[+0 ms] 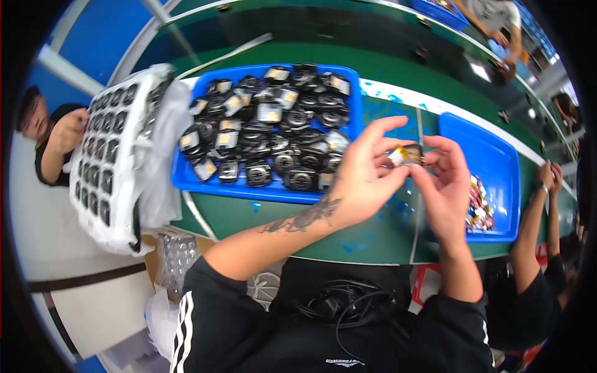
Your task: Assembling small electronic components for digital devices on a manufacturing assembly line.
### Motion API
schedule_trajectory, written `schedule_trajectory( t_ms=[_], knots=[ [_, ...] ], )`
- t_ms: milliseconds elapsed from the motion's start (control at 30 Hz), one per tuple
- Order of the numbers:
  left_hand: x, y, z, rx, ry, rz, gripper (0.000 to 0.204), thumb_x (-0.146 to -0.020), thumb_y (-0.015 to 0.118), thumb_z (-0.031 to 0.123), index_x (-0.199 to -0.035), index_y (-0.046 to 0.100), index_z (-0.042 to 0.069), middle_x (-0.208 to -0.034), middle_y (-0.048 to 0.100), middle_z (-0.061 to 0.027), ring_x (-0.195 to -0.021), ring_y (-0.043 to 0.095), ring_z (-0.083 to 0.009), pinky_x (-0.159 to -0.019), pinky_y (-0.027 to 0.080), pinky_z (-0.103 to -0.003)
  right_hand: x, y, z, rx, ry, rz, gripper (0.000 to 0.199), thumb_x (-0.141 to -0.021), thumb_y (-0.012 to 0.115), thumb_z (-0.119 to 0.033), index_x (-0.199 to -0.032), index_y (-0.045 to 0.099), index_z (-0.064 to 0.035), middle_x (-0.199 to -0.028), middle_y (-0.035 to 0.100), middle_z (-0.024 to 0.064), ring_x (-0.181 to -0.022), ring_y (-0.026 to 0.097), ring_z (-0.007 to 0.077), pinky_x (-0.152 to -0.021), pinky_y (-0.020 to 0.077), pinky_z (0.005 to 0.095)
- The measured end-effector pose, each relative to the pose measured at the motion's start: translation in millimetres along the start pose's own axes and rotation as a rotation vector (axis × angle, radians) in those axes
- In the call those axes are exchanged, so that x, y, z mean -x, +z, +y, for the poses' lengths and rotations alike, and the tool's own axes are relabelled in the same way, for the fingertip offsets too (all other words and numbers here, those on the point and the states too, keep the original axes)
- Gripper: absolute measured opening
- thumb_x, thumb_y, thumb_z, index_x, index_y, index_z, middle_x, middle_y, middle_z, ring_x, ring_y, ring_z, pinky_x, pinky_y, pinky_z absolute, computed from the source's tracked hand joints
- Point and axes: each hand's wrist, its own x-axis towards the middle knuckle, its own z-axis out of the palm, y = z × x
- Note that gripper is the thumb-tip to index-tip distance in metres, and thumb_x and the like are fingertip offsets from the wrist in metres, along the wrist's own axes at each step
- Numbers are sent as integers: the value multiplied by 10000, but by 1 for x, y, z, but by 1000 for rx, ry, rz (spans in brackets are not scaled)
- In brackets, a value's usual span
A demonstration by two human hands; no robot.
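Observation:
In front of me, above the green table, my left hand (365,177) and my right hand (444,186) meet around a small dark electronic part (411,153). Silver and yellow patches show on it. Both hands pinch it between thumb and fingers, and the left index finger stands out straight. Left of my hands, a blue tray (249,195) is piled with black device units (300,179), several with silver-and-yellow patches like that on the held part. To the right, a second blue tray (502,186) holds a heap of small shiny pieces (480,208).
A white tray of black round parts (102,149) stands at far left, with a person (53,140) behind it. Blue scraps (392,98) dot the green table (292,233). Another person's arm (528,239) reaches in at right. Cables (348,301) lie at my lap.

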Motion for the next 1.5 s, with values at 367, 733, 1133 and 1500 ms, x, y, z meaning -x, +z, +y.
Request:
schedule_trajectory(
  t_ms=[367,733,1133,1500],
  knots=[
    [0,-128,46,-1896,96,353,319,-701,775,153,-998,660,169,-1201,557,-95,-1170,458,-300,-921,412,-435,-218,-26,73,218,342,-43,430,-766,750,-15,-1148,554,15,-844,689,118,-698,650,144,-591,521,256],
    [-28,-63,42,-379,152,198,131,-899,657,50,-940,543,-1,-862,636,-47,-761,613,-62,-592,492,-184,-193,-101,45,706,-57,-46,271,-830,701,-227,-994,687,-11,-828,681,100,-764,644,179,-704,511,311],
    [-15,-15,9,4,-261,-135,416,-949,548,72,-1334,394,45,-1072,652,-190,-744,630,-126,-648,537,-230,17,-151,-12,1037,87,-336,231,-740,778,-163,-900,690,-23,-862,626,127,-852,620,307,-750,499,387],
    [-9,-7,5,-79,-187,-172,435,-963,460,29,-1390,391,67,-1087,646,-125,-836,616,-123,-722,510,-248,55,-150,14,999,20,-10,167,-750,727,-25,-898,649,-34,-923,610,127,-915,596,323,-798,488,395]
  ],
)
